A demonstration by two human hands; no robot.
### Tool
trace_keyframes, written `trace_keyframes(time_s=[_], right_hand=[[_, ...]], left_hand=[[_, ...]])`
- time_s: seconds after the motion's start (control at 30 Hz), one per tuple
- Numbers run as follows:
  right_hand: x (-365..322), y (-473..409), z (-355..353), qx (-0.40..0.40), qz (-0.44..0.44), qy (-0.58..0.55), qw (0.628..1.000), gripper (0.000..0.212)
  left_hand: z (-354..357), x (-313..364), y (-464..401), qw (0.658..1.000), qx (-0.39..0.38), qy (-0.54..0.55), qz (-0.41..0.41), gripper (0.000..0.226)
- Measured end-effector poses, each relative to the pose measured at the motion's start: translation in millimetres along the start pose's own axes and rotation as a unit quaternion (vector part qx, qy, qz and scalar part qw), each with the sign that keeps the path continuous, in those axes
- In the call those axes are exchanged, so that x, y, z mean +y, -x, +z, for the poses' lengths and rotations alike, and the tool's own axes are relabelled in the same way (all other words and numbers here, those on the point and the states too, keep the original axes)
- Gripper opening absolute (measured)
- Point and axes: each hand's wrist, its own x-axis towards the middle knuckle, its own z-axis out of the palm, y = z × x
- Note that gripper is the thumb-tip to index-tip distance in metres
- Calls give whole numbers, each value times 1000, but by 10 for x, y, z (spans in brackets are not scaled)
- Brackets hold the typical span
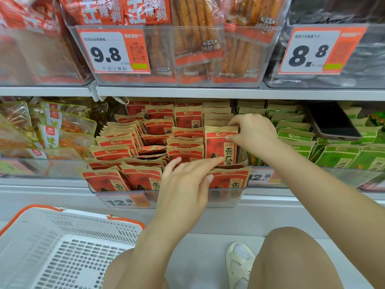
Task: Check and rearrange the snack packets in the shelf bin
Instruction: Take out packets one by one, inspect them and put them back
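Snack packets (145, 142), red and tan, filled a clear shelf bin (166, 198) on the lower shelf, some standing in rows and many in the middle lying tumbled. The right hand (253, 133) pinched the top right edge of one upright packet (218, 142) at the bin's right side, thumb and fingers curled round its edge. The left hand (185, 182) lay with fairly straight fingers over the front row, fingertips touching the foot of that same upright packet, thumb pressed against a front packet (233, 181). The two hands were apart, one above the other, both in the right part of the bin. A price tag (123, 202) reading 12.8 sat on the bin's front wall. Green packets (337, 155) filled the next bin to the right, with a dark phone (333, 122) lying on top of them. A white basket (68, 245) with orange handles stood below on the left, beside the person's knees. Above, the upper shelf carried tags (113, 51) marked 9.8 and 8.8
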Motion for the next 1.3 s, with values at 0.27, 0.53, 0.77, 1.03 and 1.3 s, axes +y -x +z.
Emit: trace_keyframes(time_s=[0.27, 0.53, 0.77, 1.03, 1.3], right_hand=[[108, 540, -318, -89, -36, -304, 948, 35], [119, 585, -319, -182, -65, -210, 958, 24], [78, 539, -227, -127, -67, -174, 974, 26], [112, 678, -503, 10, -66, -226, 972, 14], [27, 911, -1014, 243, -76, -536, 805, 12]], left_hand=[[-4, -26, 24, 999, 7, 43, 6, 22], [-9, 1, 27, 999, -17, 33, -11, 22], [-56, 40, 20, 999, -46, 12, -23, 22], [-117, 78, 7, 999, -32, -15, -13, 23], [-256, 237, 79, 994, 76, 78, -33, 37]])
